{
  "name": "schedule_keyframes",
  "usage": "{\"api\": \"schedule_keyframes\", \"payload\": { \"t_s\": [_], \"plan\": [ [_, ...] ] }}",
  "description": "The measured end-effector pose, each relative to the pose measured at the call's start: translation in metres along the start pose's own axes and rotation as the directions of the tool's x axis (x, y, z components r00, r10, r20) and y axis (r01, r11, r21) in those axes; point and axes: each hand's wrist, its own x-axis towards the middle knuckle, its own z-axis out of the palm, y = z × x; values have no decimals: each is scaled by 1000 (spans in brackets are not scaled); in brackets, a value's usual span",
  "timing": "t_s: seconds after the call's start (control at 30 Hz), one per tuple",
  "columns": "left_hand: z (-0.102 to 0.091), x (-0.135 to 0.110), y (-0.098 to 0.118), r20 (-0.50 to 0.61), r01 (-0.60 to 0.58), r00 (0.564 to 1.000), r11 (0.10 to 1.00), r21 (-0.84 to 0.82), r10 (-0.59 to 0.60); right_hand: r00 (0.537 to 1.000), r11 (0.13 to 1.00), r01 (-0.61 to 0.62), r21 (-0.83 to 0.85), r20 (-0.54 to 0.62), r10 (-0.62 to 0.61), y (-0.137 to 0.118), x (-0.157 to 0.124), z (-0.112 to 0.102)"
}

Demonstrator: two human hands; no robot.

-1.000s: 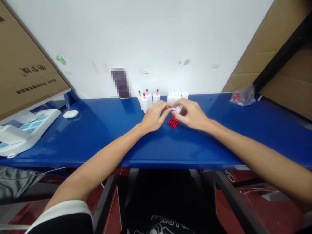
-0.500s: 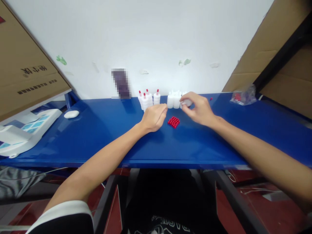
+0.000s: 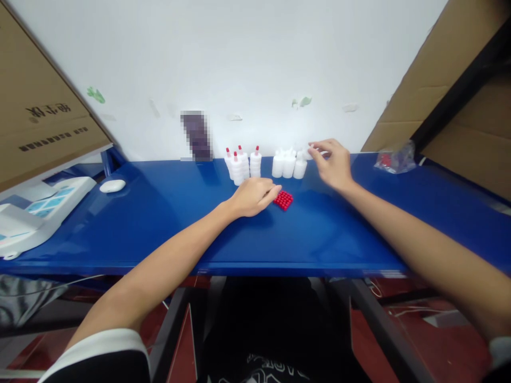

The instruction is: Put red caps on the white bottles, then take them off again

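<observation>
My left hand [image 3: 255, 197] is low over the table, thumb and fingers pressed together at the left edge of a block of small red caps [image 3: 284, 200]. Whatever it may pinch is hidden. To its far side stand white bottles with red-tipped nozzles [image 3: 239, 169]. My right hand [image 3: 333, 162] is raised beside several white bottles without red tips [image 3: 288, 164]. Its thumb and forefinger come together in a pinch near the bottle tops. A pale bit shows at the fingertips, too small to name.
A clear plastic bag [image 3: 395, 158] with red pieces lies at the right. On the left are a white rounded case [image 3: 112, 185] and a white device [image 3: 48, 213]. Cardboard [image 3: 43, 101] flanks the blue table [image 3: 167, 213], which meets a white wall.
My right hand has moved up and right, away from a white bottle that now stands in full view with the others. My left fingertips have shifted slightly right, to the red caps.
</observation>
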Motion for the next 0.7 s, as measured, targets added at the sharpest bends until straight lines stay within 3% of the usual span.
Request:
{"api": "schedule_keyframes", "payload": {
  "t_s": [0.17, 0.37, 0.7],
  "plan": [
    [0, -1, 0, 22, -26, 999, 999, -18, 27, 998, 999, 28, -46, 53, -26, -6, -2, 6],
    [0, -2, 2, 21, 21, 1000, 998, -59, -20, 995, 993, 53, -102, 89, -44, -3, -2, 8],
    [4, 2, 3, -20, 30, 999, 997, -67, -31, 999, 993, -5, -120, 45, 11, -2, -1, 6]
  ]
}}
